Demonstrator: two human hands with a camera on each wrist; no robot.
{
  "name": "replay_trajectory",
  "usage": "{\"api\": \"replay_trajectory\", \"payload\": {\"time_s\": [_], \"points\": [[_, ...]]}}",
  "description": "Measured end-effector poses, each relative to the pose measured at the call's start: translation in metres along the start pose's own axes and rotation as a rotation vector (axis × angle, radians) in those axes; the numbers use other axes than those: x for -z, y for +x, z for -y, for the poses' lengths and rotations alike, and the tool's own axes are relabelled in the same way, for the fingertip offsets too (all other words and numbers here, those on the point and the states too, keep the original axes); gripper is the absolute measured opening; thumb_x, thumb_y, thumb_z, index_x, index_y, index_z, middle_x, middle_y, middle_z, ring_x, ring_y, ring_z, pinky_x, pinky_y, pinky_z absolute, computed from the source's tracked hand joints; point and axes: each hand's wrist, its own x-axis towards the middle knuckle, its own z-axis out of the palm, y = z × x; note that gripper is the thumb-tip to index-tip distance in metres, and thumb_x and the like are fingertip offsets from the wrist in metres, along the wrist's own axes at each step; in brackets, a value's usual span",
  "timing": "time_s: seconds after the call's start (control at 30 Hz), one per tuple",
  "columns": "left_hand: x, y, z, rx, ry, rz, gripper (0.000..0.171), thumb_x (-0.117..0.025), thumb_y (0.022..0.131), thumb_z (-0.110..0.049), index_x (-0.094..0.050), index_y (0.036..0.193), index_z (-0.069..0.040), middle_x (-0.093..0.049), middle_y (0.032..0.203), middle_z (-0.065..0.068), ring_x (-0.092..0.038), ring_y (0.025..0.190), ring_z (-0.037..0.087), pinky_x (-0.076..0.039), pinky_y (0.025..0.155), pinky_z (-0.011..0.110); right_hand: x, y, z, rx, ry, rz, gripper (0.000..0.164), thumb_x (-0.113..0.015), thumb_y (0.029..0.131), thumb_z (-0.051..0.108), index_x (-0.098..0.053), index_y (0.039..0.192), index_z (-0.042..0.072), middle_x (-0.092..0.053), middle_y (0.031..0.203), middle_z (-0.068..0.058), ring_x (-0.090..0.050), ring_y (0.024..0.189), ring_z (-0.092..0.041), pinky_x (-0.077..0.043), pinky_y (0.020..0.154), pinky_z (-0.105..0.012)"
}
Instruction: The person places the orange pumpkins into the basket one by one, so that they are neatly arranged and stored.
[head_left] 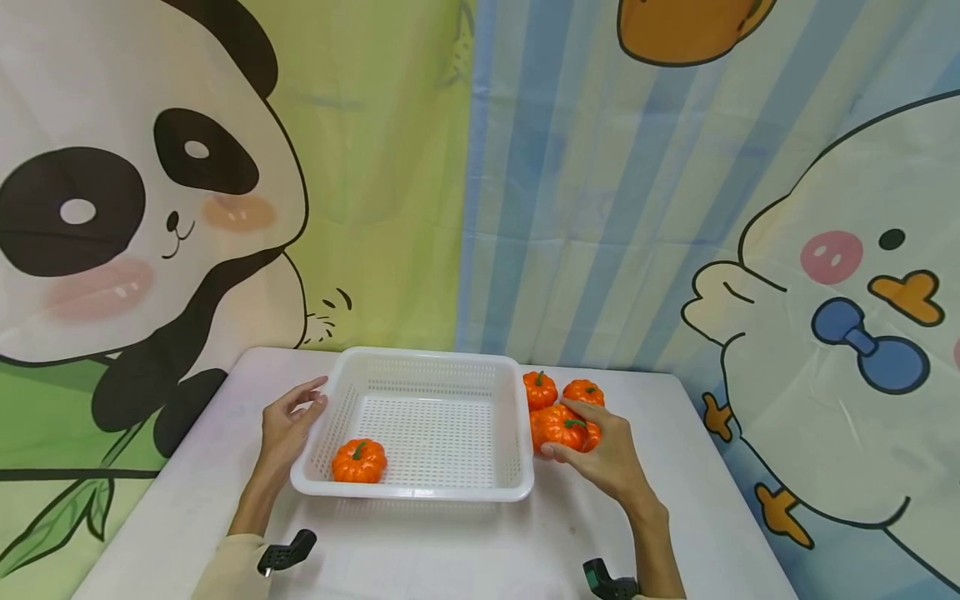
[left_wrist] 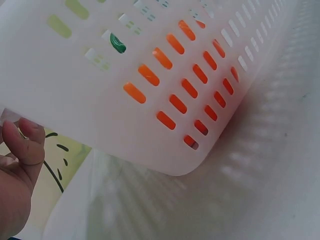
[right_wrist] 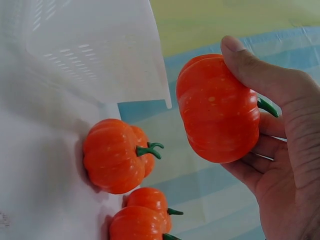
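Orange ribbed pumpkin [right_wrist: 217,115], right hand [head_left: 609,454] gripping it, left hand [head_left: 288,425] bending fingers at nine o'clock of perforated plastic basket [head_left: 435,492], hold unclear

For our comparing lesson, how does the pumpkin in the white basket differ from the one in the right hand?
The basket pumpkin sits inside the white basket; the held pumpkin is outside it, to the right. No hand touches the basket pumpkin; the right hand grips the held pumpkin. Both are orange, ribbed, green-stemmed.
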Motion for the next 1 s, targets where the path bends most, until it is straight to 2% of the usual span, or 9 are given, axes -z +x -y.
{"api": "replay_trajectory", "payload": {"time_s": [0.4,0.73,1.0], "points": [[-0.001,-0.001,-0.002,0.001,-0.008,0.002,0.046,-0.066,0.098,-0.022,-0.058,0.141,-0.009,-0.06,0.111,0.001,-0.067,0.079,0.01,-0.056,0.071,0.016,-0.001,0.008,0.007,0.005,0.007,0.018,0.074,-0.089,0.068,0.055,-0.069,0.13,0.019,-0.071,0.126,-0.002,-0.063,0.116,-0.023,-0.055,0.096,-0.055],[-0.001,-0.013,-0.032,0.011,-0.026,0.017,0.046,-0.067,0.097,-0.019,-0.059,0.14,-0.005,-0.059,0.111,0.007,-0.066,0.078,0.011,-0.057,0.07,0.017,-0.003,0.016,0.013,0.045,0.004,0.043,0.077,-0.088,0.068,0.056,-0.069,0.13,0.017,-0.071,0.127,-0.002,-0.064,0.116,-0.021,-0.055,0.097,-0.052],[-0.001,-0.014,-0.033,0.011,-0.022,0.012,0.045,-0.066,0.098,-0.018,-0.058,0.14,-0.003,-0.059,0.111,0.009,-0.066,0.077,0.01,-0.057,0.069,0.018,-0.009,0.02,0.017,0.059,0.052,0.057,0.077,-0.088,0.068,0.056,-0.067,0.132,0.019,-0.071,0.126,0.0,-0.065,0.114,-0.021,-0.056,0.095,-0.052]]}}
